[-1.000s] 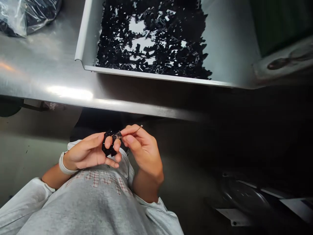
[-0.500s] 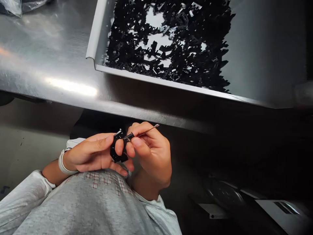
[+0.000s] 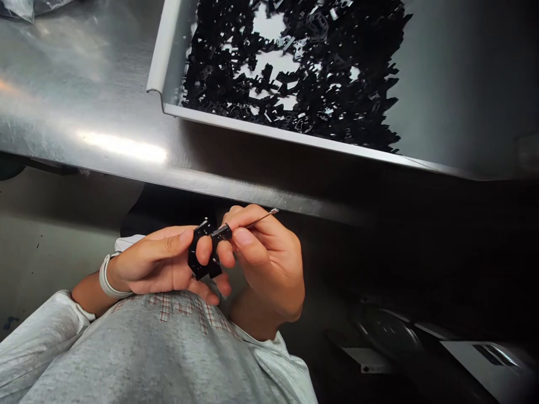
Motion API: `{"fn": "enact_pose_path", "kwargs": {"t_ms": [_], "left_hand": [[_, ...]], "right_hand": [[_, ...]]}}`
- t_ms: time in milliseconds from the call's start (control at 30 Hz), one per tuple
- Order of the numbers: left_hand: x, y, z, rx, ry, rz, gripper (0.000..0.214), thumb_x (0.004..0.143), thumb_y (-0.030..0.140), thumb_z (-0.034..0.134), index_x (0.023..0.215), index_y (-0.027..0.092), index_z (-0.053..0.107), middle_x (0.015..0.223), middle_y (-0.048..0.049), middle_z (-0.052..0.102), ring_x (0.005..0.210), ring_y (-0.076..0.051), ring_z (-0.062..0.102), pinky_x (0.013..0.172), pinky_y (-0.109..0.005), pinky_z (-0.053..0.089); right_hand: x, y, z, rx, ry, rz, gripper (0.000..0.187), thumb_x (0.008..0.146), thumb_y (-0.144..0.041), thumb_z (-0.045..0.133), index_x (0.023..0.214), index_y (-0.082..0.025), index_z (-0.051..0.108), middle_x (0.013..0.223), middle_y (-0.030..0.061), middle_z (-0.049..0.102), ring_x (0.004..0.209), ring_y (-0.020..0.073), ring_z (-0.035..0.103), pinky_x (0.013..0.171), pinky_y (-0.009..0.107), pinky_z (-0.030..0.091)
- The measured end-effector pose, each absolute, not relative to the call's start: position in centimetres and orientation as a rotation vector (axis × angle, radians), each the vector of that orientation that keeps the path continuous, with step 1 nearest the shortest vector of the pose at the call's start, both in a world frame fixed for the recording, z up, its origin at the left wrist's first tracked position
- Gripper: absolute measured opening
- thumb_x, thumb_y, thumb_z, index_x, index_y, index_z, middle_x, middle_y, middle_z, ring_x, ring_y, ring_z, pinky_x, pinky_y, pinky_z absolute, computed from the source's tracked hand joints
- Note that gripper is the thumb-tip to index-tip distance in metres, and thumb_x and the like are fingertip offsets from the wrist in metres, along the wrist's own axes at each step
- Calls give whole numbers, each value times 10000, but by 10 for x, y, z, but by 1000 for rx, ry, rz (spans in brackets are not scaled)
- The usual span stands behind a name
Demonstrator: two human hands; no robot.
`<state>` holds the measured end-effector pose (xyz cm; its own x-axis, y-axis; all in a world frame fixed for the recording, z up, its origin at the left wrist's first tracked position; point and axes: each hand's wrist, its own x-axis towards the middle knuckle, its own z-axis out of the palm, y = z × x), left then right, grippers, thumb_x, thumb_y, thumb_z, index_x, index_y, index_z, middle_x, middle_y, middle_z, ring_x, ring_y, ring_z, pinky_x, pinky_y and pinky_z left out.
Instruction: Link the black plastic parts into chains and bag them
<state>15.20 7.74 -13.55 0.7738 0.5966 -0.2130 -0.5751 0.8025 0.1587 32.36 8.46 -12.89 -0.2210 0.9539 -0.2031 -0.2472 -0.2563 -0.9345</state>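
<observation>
My left hand [image 3: 158,255] grips a small black plastic part [image 3: 197,261] between thumb and fingers, close in front of my shirt. The part is angular, with little holes and a raised edge, and fingers hide some of it. Pinched in my right hand [image 3: 275,264] is a thin metal tool [image 3: 261,217] with a slim shaft, its bright end pointing up and away to the right. Its other end lies by the black part, behind the fingertips. Whether the tool touches the part I cannot tell.
A white-rimmed tray [image 3: 269,130] holds a heap of small black plastic parts [image 3: 349,95] on the metal table [image 3: 76,95]. Clear plastic bags [image 3: 19,10] lie at the top left. The table's front edge runs just beyond my hands. Pale panels [image 3: 484,365] show at lower right.
My right hand has shifted slightly right with the tool. The black part in my left hand has hardly moved.
</observation>
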Motion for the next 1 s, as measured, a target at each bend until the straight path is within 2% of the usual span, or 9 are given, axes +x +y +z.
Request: {"fn": "enact_pose_path", "kwargs": {"t_ms": [400, 667, 800, 867, 1000], "left_hand": [[155, 76, -132, 135, 310, 662, 244, 883, 375, 765, 822, 143, 721, 939, -50, 711, 882, -189, 741, 826, -300, 596], [155, 74, -133, 171, 307, 638, 321, 877, 430, 760, 799, 128, 687, 928, -82, 718, 862, -211, 749, 819, -318, 599], [155, 74, -133, 223, 322, 640, 334, 891, 439, 741, 790, 130, 665, 932, -82, 699, 863, -202, 745, 825, -316, 598], [155, 74, -133, 261, 349, 635, 360, 892, 461, 734, 775, 132, 646, 928, -82, 691, 870, -206, 741, 828, -317, 590], [155, 75, -133, 333, 392, 617, 398, 895, 517, 708, 796, 137, 641, 946, -105, 705, 936, -259, 734, 839, -352, 563]], "right_hand": [[323, 83, -124, -947, -912, 1791, 222, 934, -378, 703, 812, -234, 586, 585, -75, 558, 335, 62, 473, 306, 192, 406], [325, 77, -125, -1029, -948, 1745, 236, 948, -401, 685, 813, -231, 591, 537, -63, 589, 307, 58, 406, 330, 220, 394], [327, 79, -124, -936, -988, 1727, 159, 957, -354, 686, 862, -238, 635, 553, -51, 615, 373, 87, 536, 338, 200, 404], [327, 81, -122, -919, -989, 1719, 147, 933, -374, 720, 920, -242, 657, 564, -56, 596, 378, 96, 559, 323, 198, 400], [324, 86, -120, -991, -1035, 1707, 255, 863, -456, 785, 899, -230, 675, 653, -56, 556, 327, 36, 446, 269, 180, 300]]}}
